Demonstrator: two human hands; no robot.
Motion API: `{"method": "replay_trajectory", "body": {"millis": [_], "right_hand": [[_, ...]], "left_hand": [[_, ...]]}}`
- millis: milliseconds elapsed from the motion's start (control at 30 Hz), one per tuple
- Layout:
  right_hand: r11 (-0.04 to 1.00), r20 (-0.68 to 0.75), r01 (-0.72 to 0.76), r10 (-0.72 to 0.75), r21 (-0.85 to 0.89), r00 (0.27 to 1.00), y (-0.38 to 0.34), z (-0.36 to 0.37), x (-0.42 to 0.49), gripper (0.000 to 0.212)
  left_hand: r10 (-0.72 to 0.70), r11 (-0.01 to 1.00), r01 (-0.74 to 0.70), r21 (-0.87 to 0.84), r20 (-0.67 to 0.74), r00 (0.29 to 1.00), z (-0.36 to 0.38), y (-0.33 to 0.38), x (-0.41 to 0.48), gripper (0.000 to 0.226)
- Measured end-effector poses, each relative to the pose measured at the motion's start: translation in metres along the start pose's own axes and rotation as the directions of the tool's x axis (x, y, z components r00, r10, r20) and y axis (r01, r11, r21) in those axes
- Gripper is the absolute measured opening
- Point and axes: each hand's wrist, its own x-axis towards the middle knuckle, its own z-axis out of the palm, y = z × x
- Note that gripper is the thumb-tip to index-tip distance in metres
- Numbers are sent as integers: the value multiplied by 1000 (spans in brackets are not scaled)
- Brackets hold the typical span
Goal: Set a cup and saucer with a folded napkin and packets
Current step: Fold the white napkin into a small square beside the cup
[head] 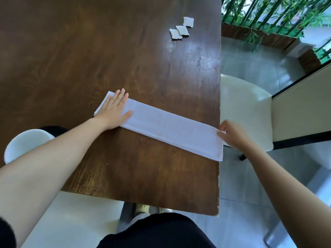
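A white napkin [170, 127], folded into a long narrow strip, lies slanted across the dark wooden table [89, 51], its right end reaching the table's right edge. My left hand [114, 109] lies flat, fingers together, on the strip's left end. My right hand [232, 135] pinches the strip's right end at the table edge. Three small white packets [181, 29] lie far back on the table near its right edge, two of them overlapping. A white cup [26, 142] shows at the left, partly hidden behind my left forearm. No saucer is visible.
A white chair [247, 111] stands just right of the table. Bamboo plants [268, 15] in a planter stand at the back right. A cream partition [304, 104] is at the right. My dark-clothed lap [157, 231] is below the table's front edge.
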Motion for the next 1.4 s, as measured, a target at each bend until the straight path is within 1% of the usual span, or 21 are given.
{"method": "replay_trajectory", "body": {"millis": [67,100,200,267,333,433,533,600,633,700,767,800,867,933,1033,1100,1133,1200,1267,1333,1400], "right_hand": [[996,58,-52,47,77,997,5,5,-12,12],[992,69,-69,61,110,996,8,8,-19,9],[978,78,-92,79,188,994,8,19,-44,12],[974,78,-62,46,216,996,3,25,-62,14],[974,87,-1,-19,227,996,-5,29,-79,16],[966,133,89,-124,244,983,-25,27,-102,19],[956,245,153,-215,248,945,-50,21,-121,13],[934,323,163,-268,318,908,-67,16,-130,9],[920,356,154,-289,361,889,-75,13,-134,13],[889,400,140,-331,436,855,-91,8,-141,27],[853,381,169,-387,494,839,-104,5,-146,40],[837,346,194,-408,512,845,-109,4,-147,41],[816,246,241,-416,525,875,-120,4,-148,33],[808,129,289,-405,513,905,-131,5,-145,24],[814,-79,343,-348,468,934,-146,9,-133,9],[820,-170,346,-301,456,938,-154,9,-122,7],[820,-190,347,-291,456,938,-158,8,-117,8],[810,-196,352,-293,470,936,-166,3,-106,10],[798,-187,355,-301,486,935,-175,-4,-94,11],[781,-159,354,-318,514,935,-182,-14,-81,13],[759,-133,357,-342,544,930,-189,-25,-66,16]], "left_hand": [[22,999,-22,43,3,1000,-10,11,15,68],[18,998,-16,68,-24,1000,-14,22,21,66],[-60,996,67,51,-128,990,-10,77,17,63],[-73,997,73,-8,-120,990,10,112,-1,64],[-51,999,51,-5,-93,994,28,127,-16,65],[21,999,-16,47,-112,993,35,119,-16,65],[144,987,-138,82,-69,987,31,105,-11,65],[210,975,-208,75,-28,977,24,95,-14,65],[242,969,-241,47,-15,970,20,91,-18,64],[313,946,-311,-88,2,950,12,86,-37,62],[359,886,-340,-316,3,933,8,82,-70,57],[362,834,-323,-447,3,932,7,82,-91,55],[385,659,-249,-710,34,922,2,84,-133,48],[419,493,-176,-852,56,906,-6,89,-166,46],[367,385,-98,-918,54,929,-15,95,-186,52],[301,313,-78,-947,21,953,-19,99,-186,44],[243,298,-83,-951,-8,970,-21,100,-184,37],[75,356,-103,-929,-81,994,-27,100,-177,29],[-72,438,-105,-893,-151,986,-36,97,-169,22],[-172,468,-92,-879,-193,966,-49,92,-158,17],[-248,475,-66,-878,-205,947,-65,87,-146,20]]}}
